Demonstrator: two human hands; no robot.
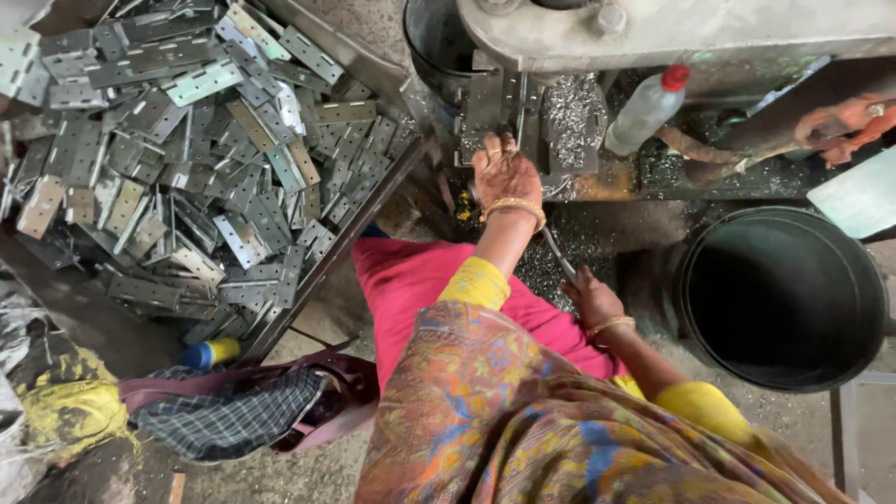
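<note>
At the machine's bed, left hand presses a metal plate, its grip flat and spread; lower right, right hand grips a thin lever, fingers closed around it.

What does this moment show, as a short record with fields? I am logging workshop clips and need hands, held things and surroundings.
left hand: left hand reaches onto the machine bed; what it touches cannot be told
right hand: right hand grips a thin metal lever
left of person: tray heaped with flat perforated metal plates
right of person: dark round bucket
on machine: clear plastic bottle with red cap, metal shavings
floor: checked cloth, blue and yellow bottle
</note>
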